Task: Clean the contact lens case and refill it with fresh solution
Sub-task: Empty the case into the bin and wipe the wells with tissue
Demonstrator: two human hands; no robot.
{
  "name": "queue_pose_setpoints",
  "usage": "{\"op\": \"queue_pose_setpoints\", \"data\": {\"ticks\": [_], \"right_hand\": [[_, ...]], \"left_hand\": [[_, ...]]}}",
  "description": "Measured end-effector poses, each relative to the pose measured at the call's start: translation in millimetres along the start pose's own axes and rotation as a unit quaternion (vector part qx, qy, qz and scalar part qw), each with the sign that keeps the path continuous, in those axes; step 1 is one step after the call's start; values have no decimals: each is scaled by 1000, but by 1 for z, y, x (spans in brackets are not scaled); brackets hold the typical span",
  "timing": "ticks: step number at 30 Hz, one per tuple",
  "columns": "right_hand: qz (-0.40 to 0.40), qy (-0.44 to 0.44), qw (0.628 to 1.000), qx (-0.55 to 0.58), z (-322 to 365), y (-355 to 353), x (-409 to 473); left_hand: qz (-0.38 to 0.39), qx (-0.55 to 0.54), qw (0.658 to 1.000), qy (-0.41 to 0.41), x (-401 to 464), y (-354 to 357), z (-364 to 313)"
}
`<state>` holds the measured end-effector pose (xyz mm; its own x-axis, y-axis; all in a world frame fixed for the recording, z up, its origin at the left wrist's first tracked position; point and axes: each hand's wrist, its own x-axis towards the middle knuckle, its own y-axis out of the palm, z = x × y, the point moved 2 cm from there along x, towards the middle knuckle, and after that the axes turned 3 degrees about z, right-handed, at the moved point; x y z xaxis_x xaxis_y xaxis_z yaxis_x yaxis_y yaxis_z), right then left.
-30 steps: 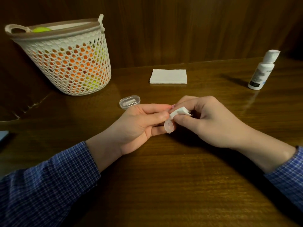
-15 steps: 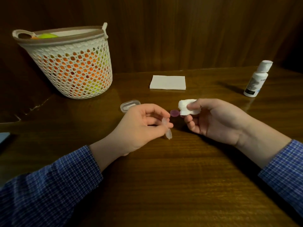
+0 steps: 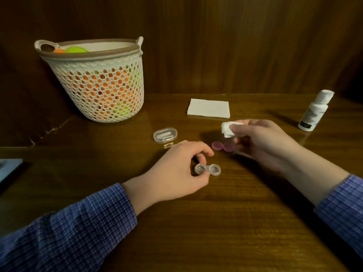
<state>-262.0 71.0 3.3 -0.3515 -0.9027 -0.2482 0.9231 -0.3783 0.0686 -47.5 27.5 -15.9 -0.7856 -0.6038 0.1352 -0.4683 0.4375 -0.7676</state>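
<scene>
- A wooden table (image 3: 216, 222) is seen under both forearms, which are covered by blue checked sleeves (image 3: 78, 222).
- The clear contact lens case (image 3: 207, 169) is set flat on the table, both wells facing up and uncapped; its left well is pinched between the curled thumb and fingers of the left hand (image 3: 176, 169).
- Two pink caps (image 3: 223, 146) are laid side by side on the table just beyond the case, touching each other, close to the right hand's fingers.
- A crumpled white tissue (image 3: 227, 129) is gripped by the curled thumb and fingertips of the right hand (image 3: 261, 142), held above the table.
- A small clear oval container (image 3: 165, 135) is placed left of the caps, apart from them.
- A folded white napkin (image 3: 208, 108) is laid flat farther back.
- The white solution bottle (image 3: 315, 110) is stood at the far right, capped and leaning slightly.
- A white mesh basket (image 3: 98, 83) with orange and yellow-green contents is set at the far left, against the wooden wall.
</scene>
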Motion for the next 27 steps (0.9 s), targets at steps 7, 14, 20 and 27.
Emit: {"op": "queue_pose_setpoints", "data": {"ticks": [7, 14, 20, 27], "right_hand": [[-44, -65, 993, -93, 46, 40, 99], [-79, -92, 960, -253, 38, 55, 171], [-127, -168, 889, -406, 31, 49, 184], [-99, -243, 907, -330, 33, 16, 95]], "left_hand": [[3, 11, 1000, 7, 5, 3, 7], [-3, 8, 1000, 20, 7, 5, 11], [-4, 11, 1000, 21, 8, 6, 11], [-25, 8, 1000, 16, 10, 9, 0]]}}
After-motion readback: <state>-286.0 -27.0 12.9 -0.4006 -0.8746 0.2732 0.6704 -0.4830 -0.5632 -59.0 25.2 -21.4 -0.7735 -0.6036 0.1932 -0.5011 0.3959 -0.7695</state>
